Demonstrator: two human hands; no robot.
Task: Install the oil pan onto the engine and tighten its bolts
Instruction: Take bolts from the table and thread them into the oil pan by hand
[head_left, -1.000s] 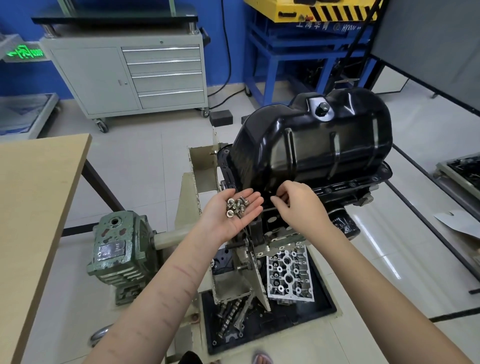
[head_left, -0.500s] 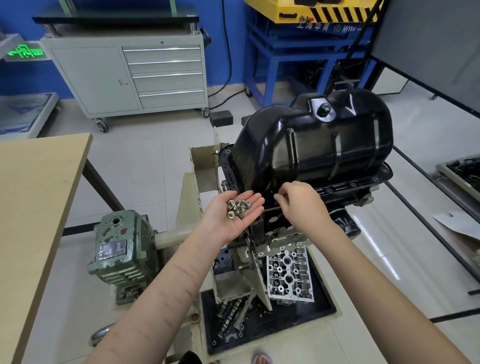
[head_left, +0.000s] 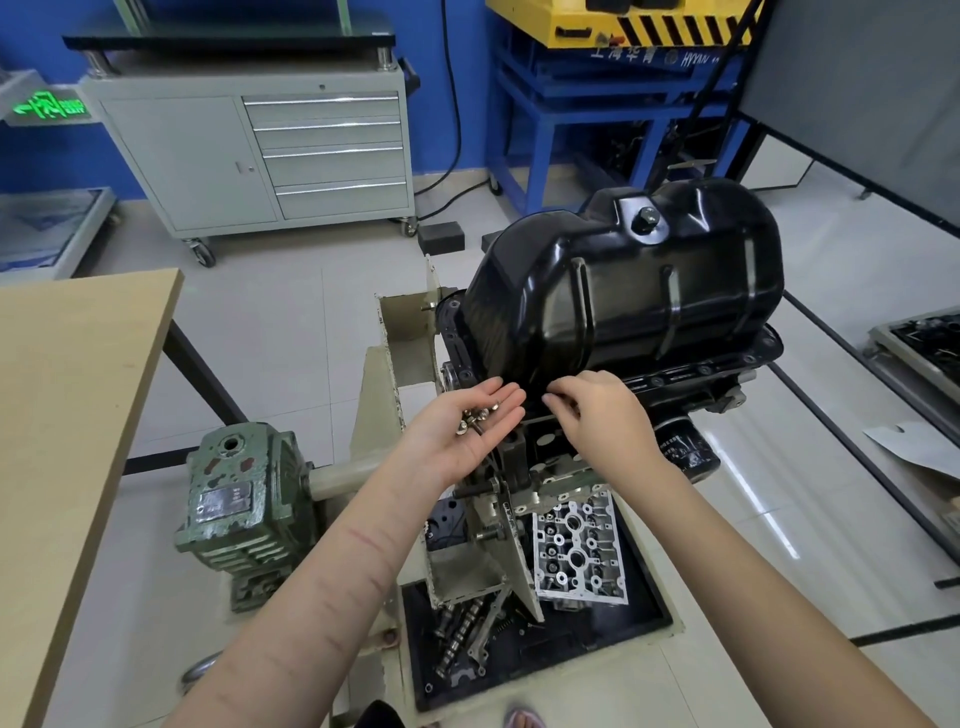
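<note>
Nearest, at six o'clock, a black tray (head_left: 644, 621) on the stand's base, holding a camshaft (head_left: 457, 631) at its left and a grey cylinder head (head_left: 576, 551) just beyond at one o'clock from it. To nine o'clock of these, a green worm gearbox (head_left: 244, 499) on the floor, joined by a pale shaft to the cream engine stand (head_left: 382, 410). Further out at the centre, left hand (head_left: 467, 426) palm up, fingers straight and relaxed, cradling a small heap of silver bolts (head_left: 475, 418). Just to three o'clock of it, right hand (head_left: 597, 410) palm down, fingers curled, tips pinched together at the lower edge of the oil pan; whether a bolt sits between them cannot be told. Directly beyond both hands, at twelve o'clock, glossy black oil pan (head_left: 634, 296) seated dome up on the engine block (head_left: 691, 379), flange lying along the block's rim, drain plug (head_left: 647, 215) on top. At nine o'clock, a wooden tabletop (head_left: 67, 415) along the left edge. Farthest, at eleven o'clock, a grey tool cabinet (head_left: 260, 156) on castors against a blue wall; at one o'clock, a blue steel frame (head_left: 545, 119) under a yellow, black-striped unit.
</note>
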